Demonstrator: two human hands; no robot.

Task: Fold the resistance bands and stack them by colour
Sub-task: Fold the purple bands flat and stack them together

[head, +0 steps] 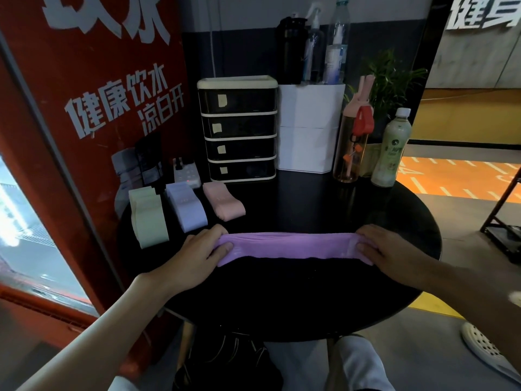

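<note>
Table [282,292]: purple band [290,245] (well inside rim)

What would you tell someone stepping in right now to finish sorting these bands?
Hands: left hand grips one end of the purple band, right hand the other.
Band is stretched out, unfolded, at the front of the black table.
Done: green stack, pale blue stack, pink stack, folded, in a row at the table's left.
Left: fold the purple band, place it as its own pile.
</note>
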